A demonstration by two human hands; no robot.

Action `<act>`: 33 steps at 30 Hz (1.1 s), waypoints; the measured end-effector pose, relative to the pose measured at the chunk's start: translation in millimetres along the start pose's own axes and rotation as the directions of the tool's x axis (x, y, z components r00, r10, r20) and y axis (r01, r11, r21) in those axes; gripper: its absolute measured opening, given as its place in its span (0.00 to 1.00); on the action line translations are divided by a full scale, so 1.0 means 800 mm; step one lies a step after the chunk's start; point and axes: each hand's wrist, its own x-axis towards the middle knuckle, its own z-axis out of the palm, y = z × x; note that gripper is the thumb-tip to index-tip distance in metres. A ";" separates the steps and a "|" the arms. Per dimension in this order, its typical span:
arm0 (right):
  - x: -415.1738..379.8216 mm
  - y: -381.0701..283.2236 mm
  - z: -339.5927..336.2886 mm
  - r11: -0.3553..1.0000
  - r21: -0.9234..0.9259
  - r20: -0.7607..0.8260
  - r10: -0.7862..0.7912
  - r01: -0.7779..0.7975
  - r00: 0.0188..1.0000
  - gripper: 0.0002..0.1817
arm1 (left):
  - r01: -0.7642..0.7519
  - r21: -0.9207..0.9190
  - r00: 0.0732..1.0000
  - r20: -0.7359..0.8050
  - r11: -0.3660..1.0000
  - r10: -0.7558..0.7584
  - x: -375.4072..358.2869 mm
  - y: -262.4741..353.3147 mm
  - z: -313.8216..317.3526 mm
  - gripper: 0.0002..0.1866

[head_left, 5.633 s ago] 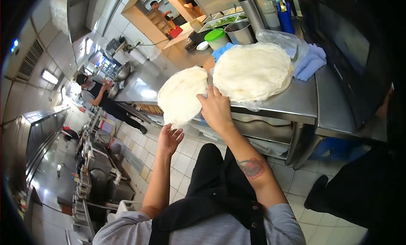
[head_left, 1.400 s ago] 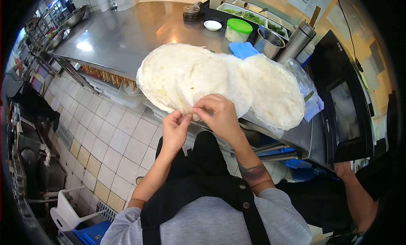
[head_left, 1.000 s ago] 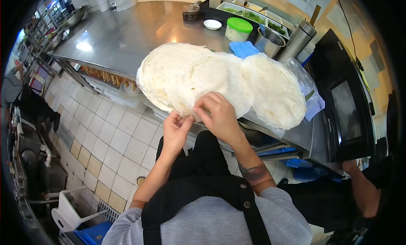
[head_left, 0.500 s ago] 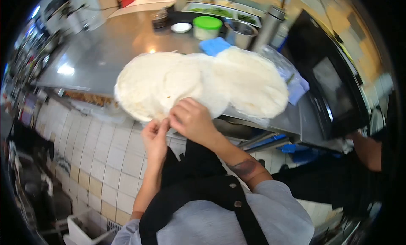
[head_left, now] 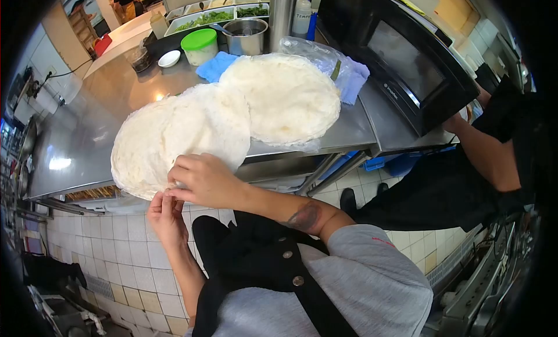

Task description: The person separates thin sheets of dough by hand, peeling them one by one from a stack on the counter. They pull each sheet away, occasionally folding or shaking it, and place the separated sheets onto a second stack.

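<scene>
Thin, pale round flatbreads (head_left: 152,142) lie in an overlapping pile along the front of the steel table, their near edge hanging slightly over it. Beside them on the right is a second round stack of flatbreads (head_left: 282,99), on clear plastic. My left hand (head_left: 167,219) pinches the near edge of the left pile between thumb and fingers. Close against it, my right hand (head_left: 203,179) is closed at the same edge, fingertips bent down onto the bread. How many layers the fingers hold is hidden.
On the steel table (head_left: 87,139) stand a green-lidded tub (head_left: 199,46), a metal pot (head_left: 246,38), a steel flask (head_left: 282,17), a white dish (head_left: 169,58) and a blue cloth (head_left: 216,66). A black microwave (head_left: 401,64) is at right, with another person's arm (head_left: 485,154) near it.
The view has turned, so the table and flatbreads sit further left and the microwave shows more fully. Both hands remain together at the near edge of the left pile.
</scene>
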 end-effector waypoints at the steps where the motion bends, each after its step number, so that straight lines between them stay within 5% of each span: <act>1: 0.000 0.001 0.002 1.000 -0.014 -0.004 -0.001 0.001 1.000 0.06 | 0.001 0.013 1.000 -0.003 1.000 -0.001 -0.002 0.002 0.005 0.06; 11: -0.005 0.015 0.010 0.995 -0.057 0.076 0.083 -0.079 0.994 0.06 | -0.172 0.441 0.985 0.055 0.881 0.165 -0.008 -0.005 0.003 0.05; 14: 0.000 0.011 0.008 0.982 -0.018 0.093 0.189 -0.188 0.978 0.05 | -0.125 0.352 0.992 0.058 0.927 0.112 -0.006 -0.009 0.004 0.03; 23: 0.007 -0.001 0.005 0.988 -0.032 0.158 0.155 -0.152 0.975 0.04 | 0.015 0.060 1.000 0.023 0.998 -0.016 -0.016 -0.003 0.015 0.07; 33: 0.003 0.002 0.009 0.983 0.006 0.128 0.180 -0.183 0.975 0.08 | -0.004 0.172 0.999 0.045 0.985 -0.004 -0.017 0.004 0.011 0.08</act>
